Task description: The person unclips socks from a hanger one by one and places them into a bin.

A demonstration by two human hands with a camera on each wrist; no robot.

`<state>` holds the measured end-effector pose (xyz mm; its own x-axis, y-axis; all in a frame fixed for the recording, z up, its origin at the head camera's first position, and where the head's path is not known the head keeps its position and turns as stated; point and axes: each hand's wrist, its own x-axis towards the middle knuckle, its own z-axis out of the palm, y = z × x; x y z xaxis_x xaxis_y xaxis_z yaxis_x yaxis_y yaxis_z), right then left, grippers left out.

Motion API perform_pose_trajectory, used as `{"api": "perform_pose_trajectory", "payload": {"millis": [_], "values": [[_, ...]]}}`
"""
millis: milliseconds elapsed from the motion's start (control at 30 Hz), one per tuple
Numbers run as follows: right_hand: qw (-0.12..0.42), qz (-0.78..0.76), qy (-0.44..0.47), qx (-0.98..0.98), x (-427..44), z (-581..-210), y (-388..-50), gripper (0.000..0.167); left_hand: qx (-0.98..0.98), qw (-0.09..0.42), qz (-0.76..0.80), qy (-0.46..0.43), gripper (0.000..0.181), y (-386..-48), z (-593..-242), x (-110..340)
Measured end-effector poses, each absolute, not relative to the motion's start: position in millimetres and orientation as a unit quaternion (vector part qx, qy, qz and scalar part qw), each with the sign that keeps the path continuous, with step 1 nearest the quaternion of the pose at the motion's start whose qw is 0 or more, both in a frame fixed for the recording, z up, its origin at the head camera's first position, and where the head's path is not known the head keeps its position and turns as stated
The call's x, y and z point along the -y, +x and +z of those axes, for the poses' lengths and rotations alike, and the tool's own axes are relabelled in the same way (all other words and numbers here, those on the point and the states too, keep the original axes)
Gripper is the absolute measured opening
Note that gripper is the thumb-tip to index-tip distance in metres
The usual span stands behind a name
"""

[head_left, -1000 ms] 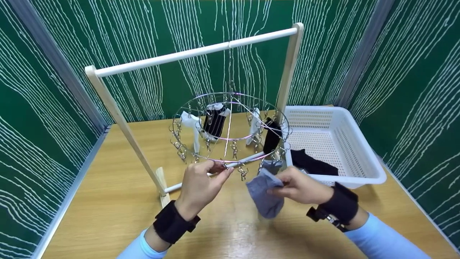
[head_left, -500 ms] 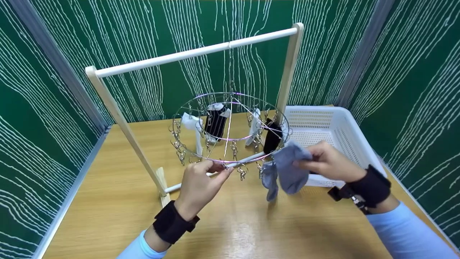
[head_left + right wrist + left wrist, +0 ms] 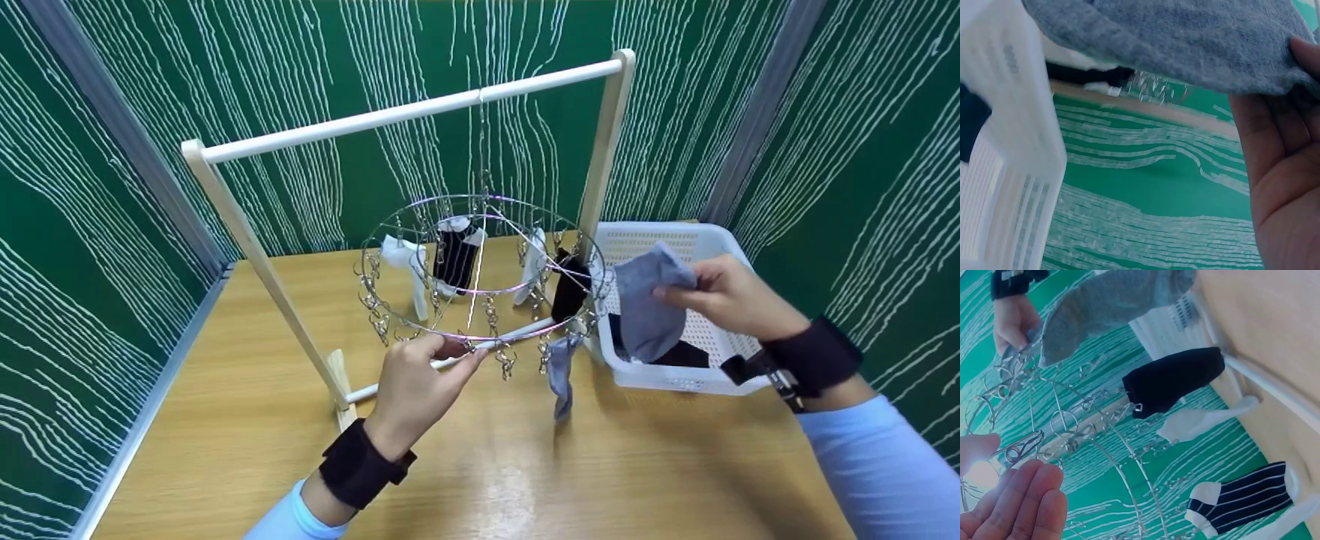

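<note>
In the head view my left hand (image 3: 420, 390) pinches a wire clip (image 3: 1019, 449) at the front of a round metal hanger (image 3: 431, 330); the left wrist view shows it between thumb and fingers. My right hand (image 3: 739, 296) pinches the top edge of a grey sock (image 3: 649, 307) above the white basket (image 3: 660, 377). Another grey sock (image 3: 559, 379) hangs from the hanger's front right. Further round hang a black sock (image 3: 568, 292), a white sock (image 3: 531, 266), a striped sock (image 3: 455, 259) and something white (image 3: 405, 255) at the left.
The hanger hangs from the white bar (image 3: 360, 122) of a wooden stand (image 3: 259, 262) on the table (image 3: 225, 450). Dark cloth (image 3: 686, 355) lies in the basket. Bare clips (image 3: 506, 361) dangle along the near rim. Green walls (image 3: 885, 225) surround the table.
My right hand has carried the grey sock right and up, from beside the hanger to over the basket. The hanging grey sock has come into full view. My left hand stays put.
</note>
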<state>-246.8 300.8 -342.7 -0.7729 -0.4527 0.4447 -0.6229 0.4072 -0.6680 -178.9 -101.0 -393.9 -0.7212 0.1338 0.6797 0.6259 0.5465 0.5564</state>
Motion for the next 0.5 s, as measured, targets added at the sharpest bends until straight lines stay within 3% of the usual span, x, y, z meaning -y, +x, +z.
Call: {"api": "perform_pose_trajectory", "payload": {"millis": [167,500], "values": [[0.103,0.393,0.256,0.877,-312.9,-336.5,-260.4,0.016,0.828,0.289,-0.423,-0.227,0.011,-178.7,-394.5,101.6],[0.113,0.308,0.213,0.921,-333.2,-340.9,-295.0,0.01,0.825,0.292,-0.426,-0.231,0.011,-179.1,-395.9,101.9]]}}
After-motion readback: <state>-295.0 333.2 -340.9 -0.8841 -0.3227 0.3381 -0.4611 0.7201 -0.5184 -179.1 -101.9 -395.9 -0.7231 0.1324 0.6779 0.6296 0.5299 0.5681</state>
